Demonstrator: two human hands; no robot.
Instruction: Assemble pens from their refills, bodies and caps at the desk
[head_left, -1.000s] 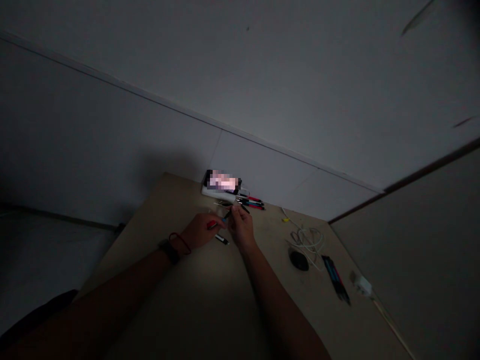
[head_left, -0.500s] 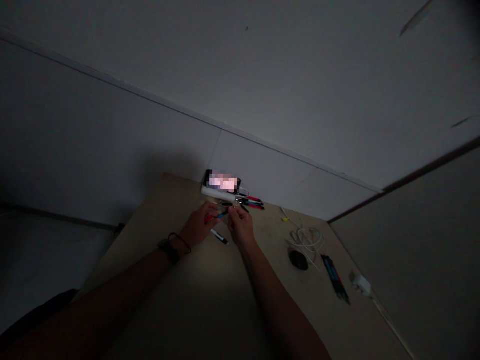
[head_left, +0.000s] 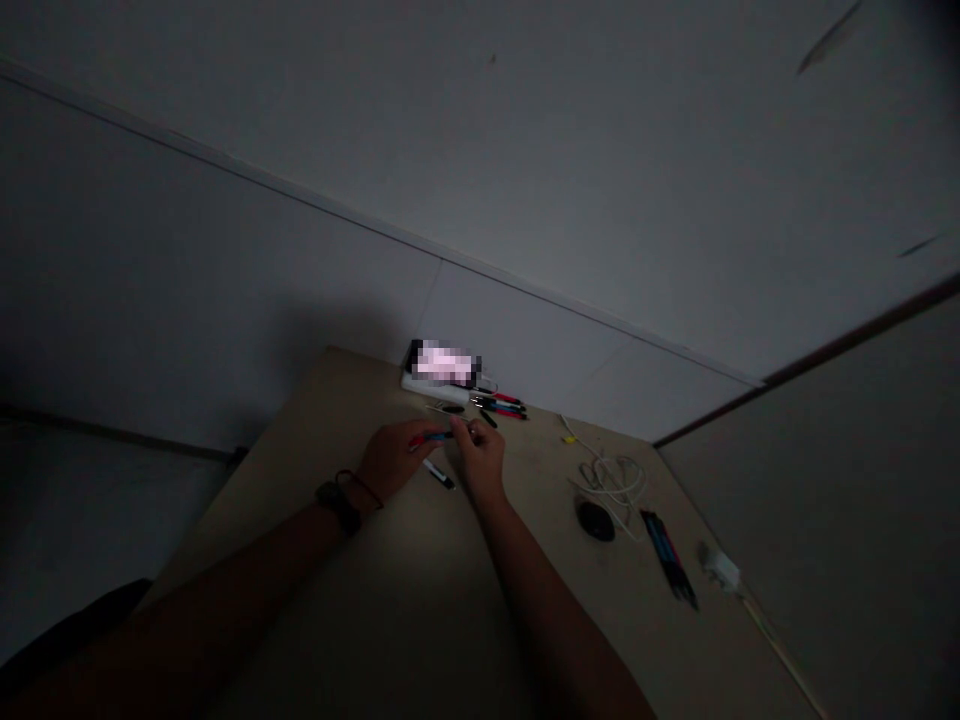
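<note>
My left hand [head_left: 394,457] has its fingers closed round a red and blue pen [head_left: 429,438], which lies roughly level and points to the right. At the pen's dark right end, the fingertips of my right hand [head_left: 480,455] are pinched together on it. Whether a smaller part sits between those fingertips cannot be made out. Just below the hands a black and white pen piece [head_left: 439,473] rests on the table. Beyond them are a small dark oval piece [head_left: 451,408] and several red, blue and black pens [head_left: 501,405].
A lit phone [head_left: 445,363] leans on a white block [head_left: 435,388] by the wall. On the right side of the table [head_left: 375,620] lie a white cable [head_left: 615,480], a black mouse [head_left: 596,520], a bundle of pens [head_left: 669,560] and a white plug [head_left: 721,568].
The pen has come closer to level between my hands. My left hand has lowered slightly and my right fingers have shifted a little. Things on the table stay put.
</note>
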